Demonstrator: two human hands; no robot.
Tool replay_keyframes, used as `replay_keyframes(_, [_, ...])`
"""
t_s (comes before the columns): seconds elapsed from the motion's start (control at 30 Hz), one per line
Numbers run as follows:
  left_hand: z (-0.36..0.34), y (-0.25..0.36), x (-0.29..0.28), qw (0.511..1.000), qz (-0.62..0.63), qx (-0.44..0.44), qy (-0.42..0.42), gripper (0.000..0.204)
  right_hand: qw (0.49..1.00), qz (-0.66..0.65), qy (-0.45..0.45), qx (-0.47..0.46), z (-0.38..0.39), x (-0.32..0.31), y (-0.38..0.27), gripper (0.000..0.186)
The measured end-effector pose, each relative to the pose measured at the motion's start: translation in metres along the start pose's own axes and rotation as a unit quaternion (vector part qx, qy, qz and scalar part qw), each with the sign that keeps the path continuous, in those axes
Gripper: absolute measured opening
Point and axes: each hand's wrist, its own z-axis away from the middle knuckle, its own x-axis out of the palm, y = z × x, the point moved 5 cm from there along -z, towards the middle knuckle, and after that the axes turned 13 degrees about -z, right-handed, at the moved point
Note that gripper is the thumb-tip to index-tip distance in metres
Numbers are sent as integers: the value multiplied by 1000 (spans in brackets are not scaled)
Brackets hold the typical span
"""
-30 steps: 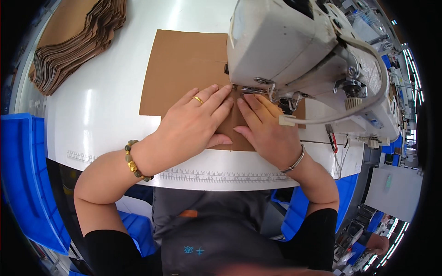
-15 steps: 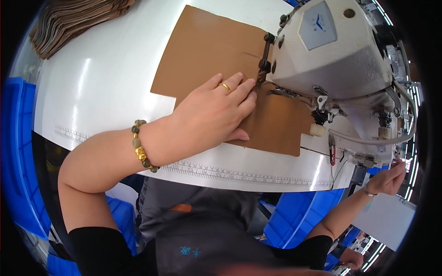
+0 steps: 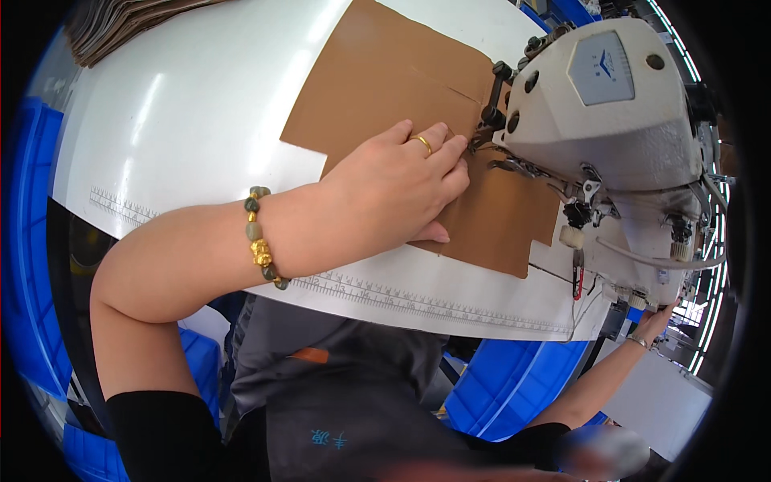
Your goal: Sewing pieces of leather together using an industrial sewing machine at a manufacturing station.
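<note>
The left hand (image 3: 397,189) lies flat, grip spread wide and holding nothing, still pressing the brown leather piece (image 3: 401,88) onto the white tabletop (image 3: 185,120) just left of the sewing machine (image 3: 610,112). The right hand (image 3: 654,321) has stayed away from the leather, reaching below the machine's right end; its grip cannot be told. The view has shifted slightly closer.

Open white counter (image 3: 185,120) left of the brown fabric piece (image 3: 401,80), free for passing; blocked on the right by the sewing machine (image 3: 610,112) head, close over the fabric; stacked brown pieces (image 3: 120,24) crowding the far left corner; left hand (image 3: 393,189) pressed just beside the needle area
</note>
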Motion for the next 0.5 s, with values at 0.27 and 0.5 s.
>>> replay_keyframes(0.27, [0,0,2,1000,-28,-3,3,70,998,-18,31,-42,27,13,5,58])
replay_keyframes(0.5, [-1,-1,1,999,-39,-3,2,71,997,-45,2,-67,49,33,19,60])
